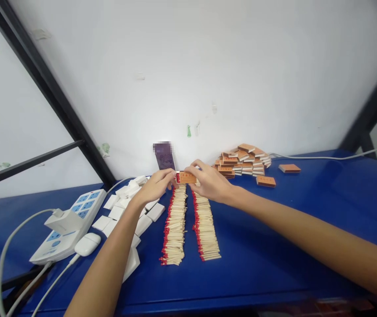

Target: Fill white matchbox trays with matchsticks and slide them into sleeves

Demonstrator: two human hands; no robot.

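Note:
Between my two hands is an orange matchbox point(187, 177), held above the far ends of two match rows. Its tray is partly out at the left, where red match heads show. My right hand point(213, 181) pinches the sleeve from the right. The fingers of my left hand point(157, 187) are closed at the tray end, their tips partly hidden. Below lie a left row of matches point(176, 226) and a right row of matches point(207, 226), red heads to the left. White matchbox trays point(144, 224) are scattered beside my left forearm.
A pile of orange matchboxes point(244, 158) stands by the wall at right, with two loose ones nearby. A phone point(164, 156) leans on the wall. At left are a power strip point(91, 211), a white earbud case point(88, 244) and cables. Dark metal posts frame the blue table point(257, 264).

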